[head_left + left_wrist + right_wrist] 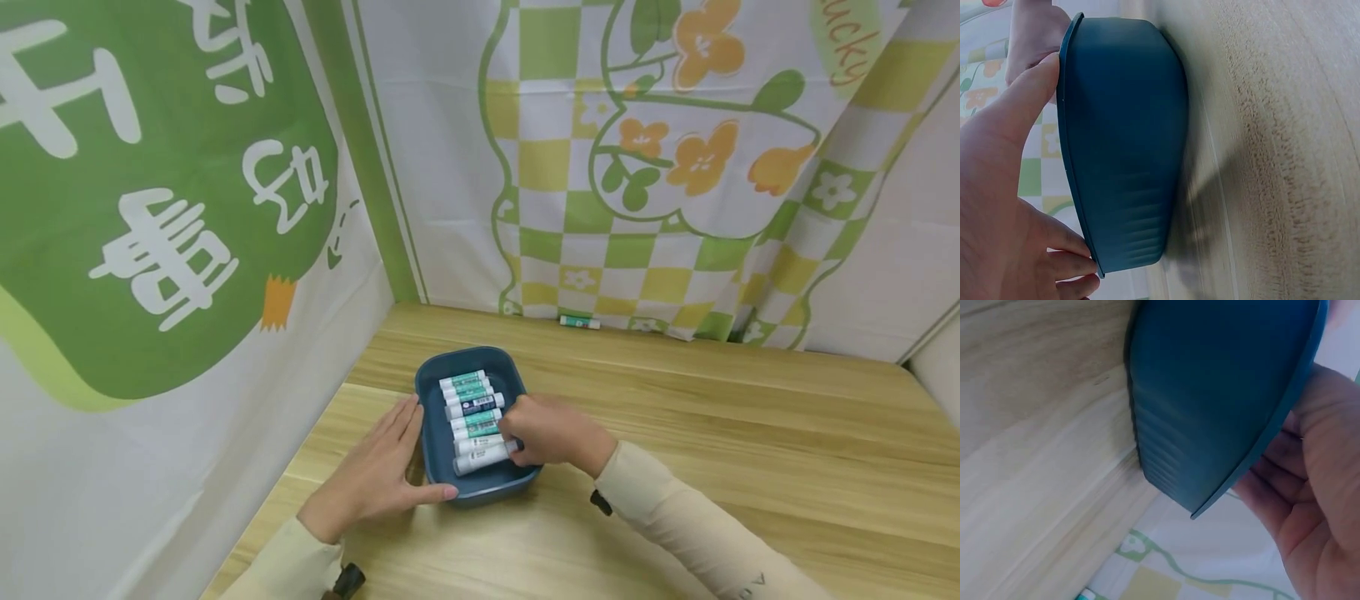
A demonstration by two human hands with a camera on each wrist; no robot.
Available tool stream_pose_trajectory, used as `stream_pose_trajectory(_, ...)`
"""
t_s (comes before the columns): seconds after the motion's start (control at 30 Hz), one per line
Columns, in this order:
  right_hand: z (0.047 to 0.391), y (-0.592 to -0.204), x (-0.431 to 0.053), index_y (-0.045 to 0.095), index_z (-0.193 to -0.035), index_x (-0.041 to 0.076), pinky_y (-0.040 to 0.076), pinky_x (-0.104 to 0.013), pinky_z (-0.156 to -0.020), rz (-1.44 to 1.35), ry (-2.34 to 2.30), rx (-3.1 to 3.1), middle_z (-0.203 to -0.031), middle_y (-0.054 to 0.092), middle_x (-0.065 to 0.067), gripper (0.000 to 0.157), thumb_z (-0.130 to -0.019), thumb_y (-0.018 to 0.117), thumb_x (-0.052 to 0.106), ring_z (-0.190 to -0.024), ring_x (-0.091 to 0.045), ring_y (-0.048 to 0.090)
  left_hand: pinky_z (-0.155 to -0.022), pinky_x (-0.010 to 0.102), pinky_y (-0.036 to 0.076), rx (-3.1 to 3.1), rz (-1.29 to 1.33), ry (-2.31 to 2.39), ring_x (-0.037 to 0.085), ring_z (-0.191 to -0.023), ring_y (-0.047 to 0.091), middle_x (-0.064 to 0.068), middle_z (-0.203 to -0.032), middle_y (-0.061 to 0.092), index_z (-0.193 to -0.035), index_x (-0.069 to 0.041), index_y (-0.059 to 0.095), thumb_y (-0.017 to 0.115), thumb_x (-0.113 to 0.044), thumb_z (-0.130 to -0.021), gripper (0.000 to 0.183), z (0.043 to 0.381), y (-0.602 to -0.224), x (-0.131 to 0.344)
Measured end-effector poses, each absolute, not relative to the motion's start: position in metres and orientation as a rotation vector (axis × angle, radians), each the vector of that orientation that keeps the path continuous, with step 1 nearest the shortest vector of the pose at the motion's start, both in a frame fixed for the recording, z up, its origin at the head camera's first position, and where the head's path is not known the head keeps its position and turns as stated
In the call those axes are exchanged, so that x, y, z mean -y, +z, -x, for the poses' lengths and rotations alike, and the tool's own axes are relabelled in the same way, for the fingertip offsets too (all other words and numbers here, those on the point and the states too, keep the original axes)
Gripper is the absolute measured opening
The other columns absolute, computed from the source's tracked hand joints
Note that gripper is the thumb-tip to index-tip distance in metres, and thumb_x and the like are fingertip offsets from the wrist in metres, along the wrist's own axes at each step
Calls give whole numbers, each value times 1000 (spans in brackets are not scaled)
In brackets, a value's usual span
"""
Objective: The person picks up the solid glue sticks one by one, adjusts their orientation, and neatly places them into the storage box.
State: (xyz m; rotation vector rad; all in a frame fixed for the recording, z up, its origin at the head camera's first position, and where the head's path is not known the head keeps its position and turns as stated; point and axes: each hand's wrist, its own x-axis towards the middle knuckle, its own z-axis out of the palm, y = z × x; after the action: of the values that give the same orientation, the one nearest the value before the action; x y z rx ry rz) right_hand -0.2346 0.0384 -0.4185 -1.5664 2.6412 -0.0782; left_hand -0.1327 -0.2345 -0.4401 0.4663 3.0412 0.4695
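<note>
A dark blue tray [438, 482] stands on the wooden table, holding a row of small white stick tubes, several with green labels and one with a navy label [474, 406]. My left hand [375, 475] lies along the tray's left side, fingers straight at the rim and thumb on the front corner. In the left wrist view that thumb [1041, 78] touches the rim. Over the tray's right side reaches my right hand [551, 432], fingers curled at the right end of the front plain white stick tube [483, 458]. In the right wrist view the tray wall hides its fingertips.
One green-labelled stick tube [580, 322] lies at the table's back edge against the printed curtain [547, 167]. A green and white cloth [187, 350] hangs along the left side. Wooden table surface [712, 425] extends to the right of the tray.
</note>
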Motion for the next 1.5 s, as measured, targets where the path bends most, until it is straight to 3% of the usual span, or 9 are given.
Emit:
stream_pose_trajectory(0.2, 231, -417, -26, 80, -97, 14, 46, -24, -58, 1432, 139, -2687, -83, 75, 2, 14, -89, 87, 23, -62, -9, 53, -132, 56, 25, -3031, -465, 484, 42, -164, 16, 25, -176, 15, -164, 8, 23, 62, -87, -83, 131, 134, -440, 234)
stream_pose_trajectory(0.43, 224, -420, -17, 79, -96, 13, 51, -28, -59, 1349, 300, -2744, -87, 75, -4, 9, -91, 84, 19, -64, -14, 55, -132, 55, 26, -3033, -480, 489, 42, -164, 17, 25, -176, 15, -164, 8, 23, 62, -87, -83, 131, 135, -442, 232)
stream_pose_trajectory(0.67, 227, -418, -19, 79, -96, 13, 53, -28, -60, 1403, 272, -2748, -86, 75, -3, 10, -89, 85, 16, -66, -12, 58, -132, 54, 26, -3024, -458, 490, 40, -165, 15, 24, -176, 14, -165, 7, 22, 62, -88, -82, 131, 135, -442, 232)
stream_pose_trajectory(0.8, 233, -410, -28, 79, -103, 10, 57, -29, -66, 1465, 103, -2725, -92, 76, -4, 16, -91, 84, 19, -75, -13, 66, -132, 54, 27, -3026, -458, 494, 40, -165, 15, 24, -176, 15, -165, 7, 23, 62, -88, -82, 132, 135, -441, 231)
stream_pose_trajectory(1.03, 255, -392, -63, 77, -117, -3, 64, -39, -91, 1486, -341, -2741, -116, 79, -16, 29, -93, 82, 12, -109, -28, 76, -131, 54, 27, -3041, -467, 467, 41, -164, 17, 25, -175, 16, -164, 8, 24, 63, -88, -82, 132, 135, -441, 231)
stream_pose_trajectory(1.3, 297, -390, -102, 73, -125, -7, 61, -48, -100, 1276, -387, -2841, -126, 76, -22, 37, -96, 78, 15, -118, -38, 73, -131, 53, 29, -3064, -485, 448, 42, -164, 19, 27, -174, 19, -163, 9, 26, 61, -89, -82, 132, 133, -442, 232)
stream_pose_trajectory(1.5, 333, -401, -125, 71, -127, -8, 60, -53, -99, 1104, -341, -2971, -127, 74, -25, 40, -95, 79, 15, -117, -42, 72, -130, 54, 29, -3065, -498, 456, 43, -163, 20, 28, -174, 20, -162, 10, 27, 63, -87, -82, 131, 135, -441, 231)
